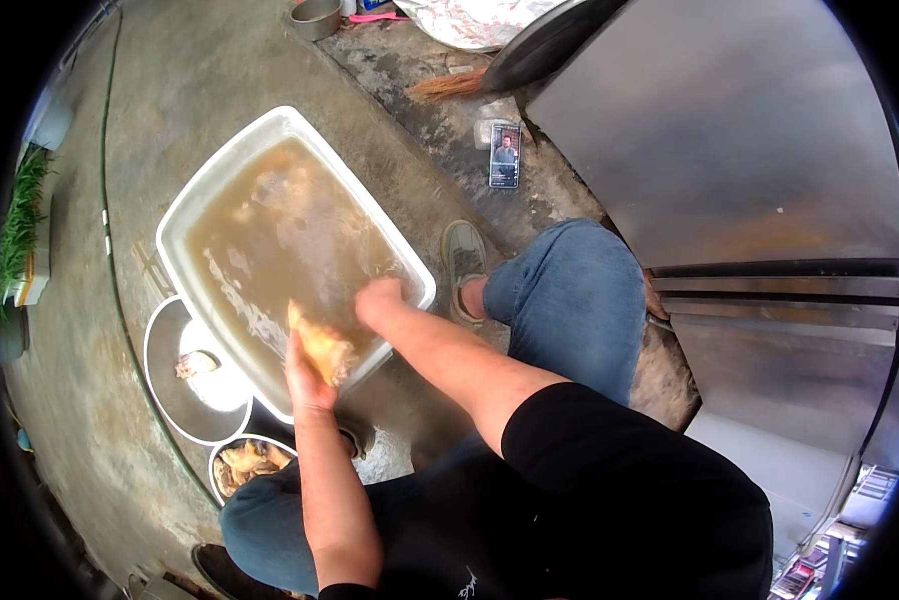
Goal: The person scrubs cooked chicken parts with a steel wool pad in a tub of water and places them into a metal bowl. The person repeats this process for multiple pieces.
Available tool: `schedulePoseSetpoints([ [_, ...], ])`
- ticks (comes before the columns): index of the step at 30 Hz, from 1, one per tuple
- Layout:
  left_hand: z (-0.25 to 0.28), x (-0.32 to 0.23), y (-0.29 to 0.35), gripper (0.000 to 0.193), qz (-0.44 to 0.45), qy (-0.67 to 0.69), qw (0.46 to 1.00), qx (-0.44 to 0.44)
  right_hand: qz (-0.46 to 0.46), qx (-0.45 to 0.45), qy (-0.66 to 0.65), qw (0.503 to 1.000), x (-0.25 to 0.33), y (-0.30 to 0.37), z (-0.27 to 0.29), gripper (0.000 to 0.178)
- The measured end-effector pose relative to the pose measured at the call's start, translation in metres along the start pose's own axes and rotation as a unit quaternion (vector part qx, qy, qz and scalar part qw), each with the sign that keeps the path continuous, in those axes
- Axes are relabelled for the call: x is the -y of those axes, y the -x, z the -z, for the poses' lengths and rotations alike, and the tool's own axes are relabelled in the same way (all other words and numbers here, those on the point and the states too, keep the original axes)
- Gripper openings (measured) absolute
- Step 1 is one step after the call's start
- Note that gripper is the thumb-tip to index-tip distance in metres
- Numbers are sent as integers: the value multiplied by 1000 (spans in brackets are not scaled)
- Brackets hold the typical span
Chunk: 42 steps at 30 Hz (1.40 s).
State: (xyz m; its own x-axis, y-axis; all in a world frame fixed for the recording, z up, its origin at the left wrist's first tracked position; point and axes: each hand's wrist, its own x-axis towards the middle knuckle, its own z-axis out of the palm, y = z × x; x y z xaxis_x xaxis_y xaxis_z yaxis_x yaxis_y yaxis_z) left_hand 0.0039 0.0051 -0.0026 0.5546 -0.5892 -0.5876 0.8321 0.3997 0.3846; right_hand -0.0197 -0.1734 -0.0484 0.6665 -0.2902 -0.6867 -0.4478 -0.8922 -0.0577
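Observation:
A large white tub (pixel 359 190) full of murky brown water (pixel 279 240) stands on the floor in front of me. My left hand (pixel 305 378) is closed round a yellowish, trotter-like piece of meat (pixel 325 350) above the tub's near end. The meat has a ragged, paler end toward me. My right hand (pixel 377 300) reaches into the water at the tub's near right corner; its fingers are hidden below the surface. Pale lumps show dimly under the water at the far end.
Left of the tub, a metal bowl (pixel 164 370) holds one small piece; a smaller bowl (pixel 217 462) holds several browned meat pieces. A hose (pixel 109 240) crosses the floor. A phone (pixel 505 157), a straw broom (pixel 449 86) and a steel cabinet (pixel 729 140) are to the right.

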Motion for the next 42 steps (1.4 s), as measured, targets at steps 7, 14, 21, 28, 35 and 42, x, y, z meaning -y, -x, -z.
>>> schedulePoseSetpoints([
  [7,-10,-6,-1,41,-87,-103,989,-67,9,13,-155,988,-17,-28,-28,36],
  [14,4,-4,-9,36,-146,-149,971,-119,20,37,-676,736,-15,-6,20,82],
  [21,-13,-8,9,38,-164,-159,967,-109,95,23,-724,683,3,16,50,68],
  [28,-14,10,5,41,-192,-196,952,-135,113,-95,-679,719,49,53,29,66],
  [35,-46,17,18,39,-212,-254,940,-88,-43,-158,-804,572,49,56,23,40],
  [42,-26,10,11,42,-156,-240,953,-101,-50,5,-830,556,10,51,54,48],
])
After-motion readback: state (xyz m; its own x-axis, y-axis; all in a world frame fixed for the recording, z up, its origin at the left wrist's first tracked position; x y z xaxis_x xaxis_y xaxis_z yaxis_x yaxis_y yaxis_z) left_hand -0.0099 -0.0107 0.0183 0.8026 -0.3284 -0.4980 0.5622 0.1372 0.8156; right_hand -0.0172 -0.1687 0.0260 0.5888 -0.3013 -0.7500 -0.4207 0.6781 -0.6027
